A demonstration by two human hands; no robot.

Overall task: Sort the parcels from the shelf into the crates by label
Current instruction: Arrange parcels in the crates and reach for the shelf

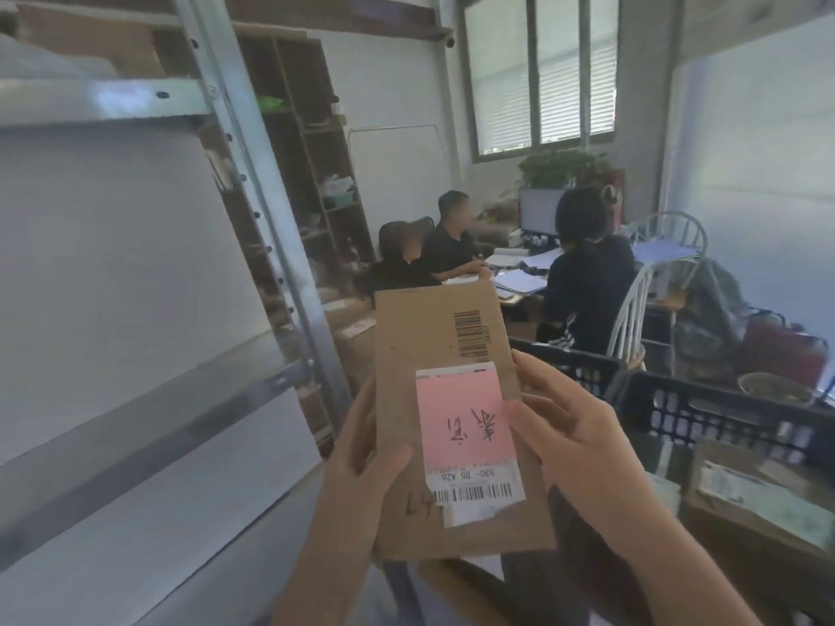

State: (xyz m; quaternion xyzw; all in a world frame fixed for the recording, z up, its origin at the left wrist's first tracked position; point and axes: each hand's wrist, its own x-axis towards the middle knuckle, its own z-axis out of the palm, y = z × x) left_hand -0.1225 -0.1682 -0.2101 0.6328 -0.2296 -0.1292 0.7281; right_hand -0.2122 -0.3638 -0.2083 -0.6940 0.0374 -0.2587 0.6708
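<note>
A flat brown cardboard parcel (424, 345) is held up in front of me with both hands. It carries a pink label (461, 417) with handwritten characters, a white barcode sticker under it and a printed barcode near the top. My left hand (357, 472) grips the parcel's left edge, thumb on its face. My right hand (578, 440) holds the right edge, thumb resting on the pink label. The metal shelf (253, 183) stands at my left. A black plastic crate (705, 413) sits to the right, with a cardboard parcel (759, 499) in the crate in front of it.
Three people sit around a desk (515, 282) with papers and a monitor at the back of the room. A white chair (632, 318) stands behind the crates. Wooden shelving (316, 173) lines the far wall, with cardboard boxes (352, 327) below.
</note>
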